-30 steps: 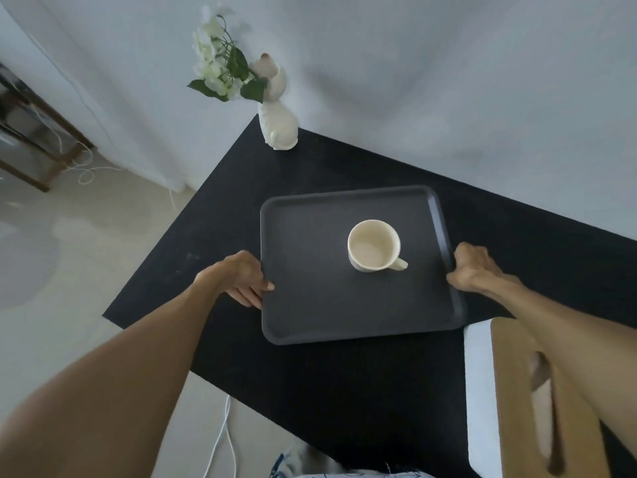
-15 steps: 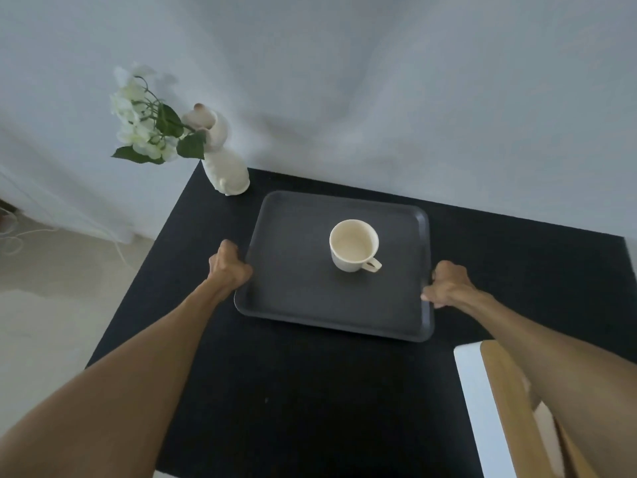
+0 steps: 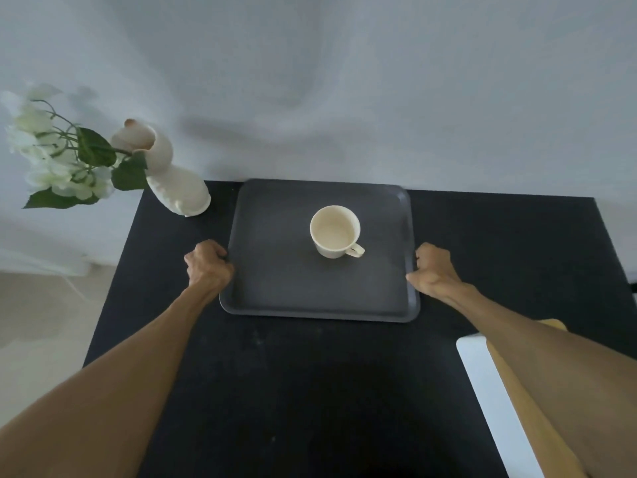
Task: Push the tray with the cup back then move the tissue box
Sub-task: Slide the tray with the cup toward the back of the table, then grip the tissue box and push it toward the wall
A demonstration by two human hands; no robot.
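Note:
A dark grey tray [image 3: 275,288] lies on the black table, its far edge against the wall. An empty cream cup [image 3: 334,231] stands upright near the tray's middle, handle pointing to the near right. My left hand [image 3: 206,267] grips the tray's left rim and my right hand [image 3: 434,270] grips its right rim, both with fingers curled. The tissue box [image 3: 489,391], white with a wooden top, sits at the table's near right, mostly hidden under my right forearm.
A white vase [image 3: 172,181] with white flowers and green leaves stands at the table's far left corner, just left of the tray. The black table [image 3: 310,391] ends at a pale wall behind; bare floor lies to the left.
The tray with the cup has slid away from me until its far edge reached the wall, both hands holding its side rims throughout. My view has squared up to the table.

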